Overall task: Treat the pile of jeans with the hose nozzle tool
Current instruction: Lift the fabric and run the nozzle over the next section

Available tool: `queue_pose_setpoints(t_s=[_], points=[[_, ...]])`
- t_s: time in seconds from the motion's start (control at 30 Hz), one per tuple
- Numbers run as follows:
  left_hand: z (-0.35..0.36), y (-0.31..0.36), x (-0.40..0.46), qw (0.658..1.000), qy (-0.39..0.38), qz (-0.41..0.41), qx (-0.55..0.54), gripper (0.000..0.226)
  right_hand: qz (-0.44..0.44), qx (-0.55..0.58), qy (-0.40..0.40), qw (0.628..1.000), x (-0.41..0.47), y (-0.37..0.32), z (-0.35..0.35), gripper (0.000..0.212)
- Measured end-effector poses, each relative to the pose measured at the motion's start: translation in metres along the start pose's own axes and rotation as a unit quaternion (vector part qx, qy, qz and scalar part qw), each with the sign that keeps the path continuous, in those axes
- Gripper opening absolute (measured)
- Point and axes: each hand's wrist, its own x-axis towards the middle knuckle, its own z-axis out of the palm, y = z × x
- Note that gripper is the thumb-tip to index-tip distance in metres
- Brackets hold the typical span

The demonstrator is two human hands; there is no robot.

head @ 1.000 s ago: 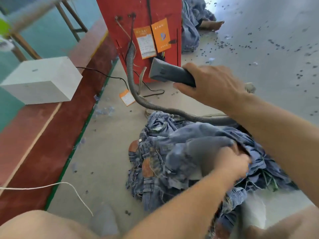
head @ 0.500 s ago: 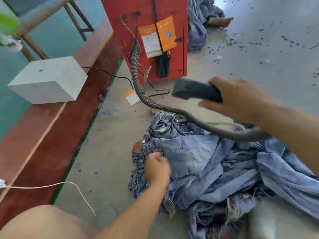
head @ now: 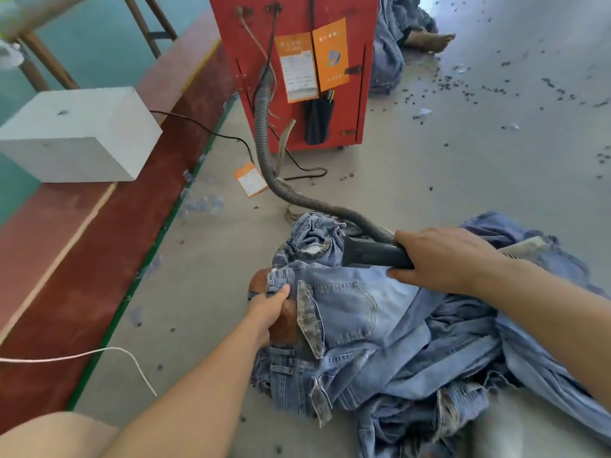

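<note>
While my left hand (head: 271, 309) pinches the top jeans (head: 347, 309) waistband taut, I'd sweep the nozzle (head: 373, 254), gripped by my right hand (head: 446, 259), flat along the denim.

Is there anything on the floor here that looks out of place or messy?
Yes. Small dark bits lie scattered over the grey floor, mostly at the upper right. An orange paper tag lies loose on the floor beside the hose, under the red cabinet where similar tags hang.
</note>
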Motion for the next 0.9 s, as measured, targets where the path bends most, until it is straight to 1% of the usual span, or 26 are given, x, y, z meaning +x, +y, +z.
queue_pose_setpoints(t_s=[0.03,0.07,0.1,0.13,0.17,0.2,0.23,0.27,0.3,0.33,0.37,0.4,0.43,0.47,0.53,0.6,0.63,0.67,0.73,0.77,0.83,0.9], points=[[-0.005,0.007,-0.005,0.998,0.037,0.038,0.03,0.044,-0.002,0.003,0.005,1.0,0.001,-0.004,0.0,0.039],[-0.01,0.014,-0.01,0.991,0.084,0.085,0.068,0.045,-0.003,0.009,0.009,1.0,0.001,-0.009,-0.001,0.039],[-0.014,0.02,-0.02,0.978,0.131,0.128,0.103,0.051,-0.002,0.023,0.014,1.0,-0.001,-0.014,-0.003,0.038],[-0.016,0.023,-0.03,0.965,0.153,0.164,0.14,0.06,0.001,0.043,0.019,0.999,-0.003,-0.018,-0.007,0.038],[-0.015,0.021,-0.041,0.954,0.147,0.183,0.189,0.072,0.004,0.063,0.023,0.998,-0.007,-0.021,-0.012,0.038],[-0.01,0.013,-0.049,0.943,0.123,0.179,0.253,0.085,0.004,0.079,0.029,0.996,-0.012,-0.025,-0.016,0.038],[-0.004,0.001,-0.055,0.931,0.097,0.147,0.319,0.098,0.002,0.086,0.036,0.996,-0.015,-0.029,-0.02,0.038],[0.002,-0.013,-0.058,0.924,0.079,0.099,0.36,0.112,-0.002,0.088,0.046,0.995,-0.019,-0.032,-0.022,0.038],[0.008,-0.027,-0.06,0.929,0.062,0.053,0.362,0.123,-0.005,0.088,0.056,0.995,-0.022,-0.035,-0.023,0.038],[0.013,-0.039,-0.059,0.942,0.053,0.02,0.332,0.127,-0.009,0.087,0.062,0.994,-0.024,-0.039,-0.021,0.038],[0.018,-0.049,-0.057,0.956,0.053,0.001,0.288,0.124,-0.013,0.087,0.063,0.994,-0.027,-0.042,-0.017,0.039],[0.022,-0.055,-0.055,0.967,0.06,-0.003,0.249,0.117,-0.018,0.085,0.061,0.994,-0.029,-0.045,-0.012,0.039],[0.025,-0.056,-0.053,0.972,0.068,0.007,0.224,0.103,-0.024,0.081,0.055,0.995,-0.031,-0.047,-0.006,0.04],[0.026,-0.054,-0.052,0.972,0.078,0.03,0.219,0.083,-0.029,0.074,0.044,0.996,-0.033,-0.048,0.0,0.04],[0.025,-0.041,-0.055,0.963,0.1,0.086,0.234,0.045,-0.036,0.057,0.019,0.998,-0.034,-0.046,0.007,0.041],[0.018,-0.019,-0.064,0.96,0.099,0.142,0.222,0.024,-0.04,0.052,0.007,0.998,-0.034,-0.043,0.005,0.043],[0.014,-0.007,-0.071,0.965,0.079,0.164,0.19,0.018,-0.039,0.057,0.01,0.998,-0.033,-0.042,0.002,0.045],[0.01,0.006,-0.08,0.974,0.045,0.174,0.139,0.013,-0.036,0.07,0.016,0.997,-0.034,-0.039,-0.002,0.046],[0.001,0.032,-0.105,0.987,-0.043,0.155,0.007,0.011,-0.029,0.115,0.039,0.992,-0.037,-0.034,-0.014,0.047],[-0.005,0.044,-0.119,0.984,-0.083,0.147,-0.058,0.015,-0.027,0.144,0.054,0.988,-0.041,-0.031,-0.022,0.046],[-0.016,0.065,-0.147,0.966,-0.147,0.138,-0.163,0.025,-0.028,0.201,0.091,0.975,-0.049,-0.025,-0.039,0.041],[-0.025,0.075,-0.17,0.95,-0.193,0.133,-0.206,0.028,-0.024,0.248,0.128,0.96,-0.061,-0.021,-0.054,0.033]])
